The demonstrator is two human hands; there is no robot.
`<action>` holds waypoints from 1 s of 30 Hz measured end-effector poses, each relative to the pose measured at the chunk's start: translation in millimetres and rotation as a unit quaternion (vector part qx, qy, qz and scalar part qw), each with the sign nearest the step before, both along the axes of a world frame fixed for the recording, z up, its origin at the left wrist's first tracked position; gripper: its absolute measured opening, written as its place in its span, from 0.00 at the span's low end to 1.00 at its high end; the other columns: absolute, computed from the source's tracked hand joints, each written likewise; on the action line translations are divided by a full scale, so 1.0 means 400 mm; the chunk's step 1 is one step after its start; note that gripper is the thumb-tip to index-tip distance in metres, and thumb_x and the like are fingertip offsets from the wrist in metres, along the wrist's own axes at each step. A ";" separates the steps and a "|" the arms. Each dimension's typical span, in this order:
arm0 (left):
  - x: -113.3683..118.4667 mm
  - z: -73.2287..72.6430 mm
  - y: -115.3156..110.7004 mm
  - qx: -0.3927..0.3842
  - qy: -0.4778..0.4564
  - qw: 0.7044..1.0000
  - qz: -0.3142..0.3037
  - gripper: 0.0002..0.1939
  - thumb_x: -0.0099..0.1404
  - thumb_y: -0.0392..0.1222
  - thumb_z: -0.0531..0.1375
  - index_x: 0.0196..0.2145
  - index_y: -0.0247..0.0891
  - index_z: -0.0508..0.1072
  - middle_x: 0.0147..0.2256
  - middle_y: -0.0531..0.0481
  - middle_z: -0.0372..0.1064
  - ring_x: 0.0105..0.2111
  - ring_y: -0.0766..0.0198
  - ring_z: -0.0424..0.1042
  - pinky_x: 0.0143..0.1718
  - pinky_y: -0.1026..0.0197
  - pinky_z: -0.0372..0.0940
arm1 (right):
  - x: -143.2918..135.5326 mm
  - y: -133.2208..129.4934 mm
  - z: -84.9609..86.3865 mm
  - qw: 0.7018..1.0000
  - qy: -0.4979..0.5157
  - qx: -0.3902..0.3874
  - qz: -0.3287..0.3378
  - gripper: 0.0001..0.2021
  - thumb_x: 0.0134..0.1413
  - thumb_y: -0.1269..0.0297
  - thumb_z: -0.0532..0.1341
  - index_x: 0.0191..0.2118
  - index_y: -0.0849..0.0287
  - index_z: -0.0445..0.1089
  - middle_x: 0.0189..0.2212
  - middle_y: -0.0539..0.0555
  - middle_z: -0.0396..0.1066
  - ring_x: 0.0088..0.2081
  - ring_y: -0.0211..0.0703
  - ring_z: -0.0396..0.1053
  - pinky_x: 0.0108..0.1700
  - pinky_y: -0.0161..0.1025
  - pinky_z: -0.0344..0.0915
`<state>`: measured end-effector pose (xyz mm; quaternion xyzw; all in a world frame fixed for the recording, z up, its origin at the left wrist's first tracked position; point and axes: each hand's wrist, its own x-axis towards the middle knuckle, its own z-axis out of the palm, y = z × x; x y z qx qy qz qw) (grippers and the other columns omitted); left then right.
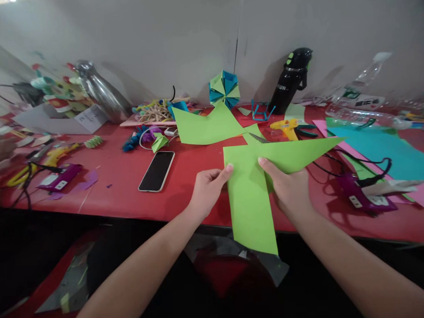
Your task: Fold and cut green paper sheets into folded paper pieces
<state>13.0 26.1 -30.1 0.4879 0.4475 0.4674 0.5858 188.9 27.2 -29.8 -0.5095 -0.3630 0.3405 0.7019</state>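
Observation:
A large green paper (251, 199) hangs over the table's front edge, pinched at its left edge by my left hand (211, 187). On its right side my right hand (287, 186) grips it, thumb on top and fingers hidden behind. A wide green flap stretches right from the paper above my right hand. Another green paper piece (209, 126) lies behind, up and to the left, with a curved top edge. Between them is a thin dark blade-like thing (260, 138). Whether the green pieces are joined there, I cannot tell.
A phone (157, 171) lies left on the red table (111, 167). Behind are a yellow glue gun (285, 127), a black bottle (290, 82), a paper ball (224, 88) and a steel flask (101, 91). Purple power strips (364, 195) and coloured sheets (392, 148) lie right. A person's hand shows far left.

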 end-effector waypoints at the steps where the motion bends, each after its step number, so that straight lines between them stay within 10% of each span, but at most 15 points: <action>1: 0.003 -0.005 0.004 0.001 -0.002 1.000 -0.011 0.23 0.60 0.60 0.67 0.25 0.35 0.75 0.26 0.48 0.73 0.26 0.64 0.71 0.30 0.61 0.69 | 0.002 0.007 -0.003 1.000 0.005 0.001 -0.008 0.15 0.42 0.60 0.76 0.37 0.57 0.80 0.42 0.58 0.82 0.46 0.60 0.80 0.49 0.56 0.78; 14: 0.037 -0.020 0.032 0.037 0.050 0.997 -0.054 0.19 0.62 0.56 0.66 0.28 0.36 0.73 0.24 0.52 0.68 0.26 0.66 0.67 0.27 0.63 0.61 | 0.030 0.068 -0.025 0.995 0.067 0.018 -0.075 0.17 0.38 0.62 0.78 0.36 0.59 0.79 0.42 0.59 0.82 0.44 0.58 0.80 0.49 0.55 0.79; 19: 0.031 -0.018 0.036 0.076 0.161 0.984 -0.004 0.28 0.65 0.60 0.62 0.18 0.37 0.63 0.18 0.57 0.50 0.19 0.72 0.50 0.21 0.64 0.45 | 0.034 0.076 -0.024 0.994 0.075 0.049 -0.068 0.17 0.40 0.62 0.77 0.37 0.62 0.79 0.41 0.59 0.82 0.45 0.56 0.80 0.50 0.53 0.78; 25: 0.030 -0.040 0.042 0.080 0.087 0.988 -0.097 0.12 0.63 0.47 0.65 0.34 0.36 0.71 0.28 0.52 0.68 0.30 0.66 0.68 0.33 0.63 0.62 | 0.046 0.084 -0.011 0.991 0.089 0.066 -0.070 0.17 0.42 0.64 0.76 0.39 0.64 0.78 0.42 0.59 0.81 0.45 0.55 0.80 0.50 0.52 0.78; 30: 0.025 -0.027 0.044 0.101 0.221 0.965 -0.094 0.15 0.71 0.47 0.55 0.28 0.37 0.67 0.24 0.55 0.60 0.25 0.67 0.59 0.27 0.63 0.54 | 0.045 0.089 0.004 0.989 0.103 0.069 -0.082 0.16 0.40 0.64 0.76 0.37 0.63 0.79 0.41 0.59 0.82 0.43 0.54 0.80 0.50 0.51 0.78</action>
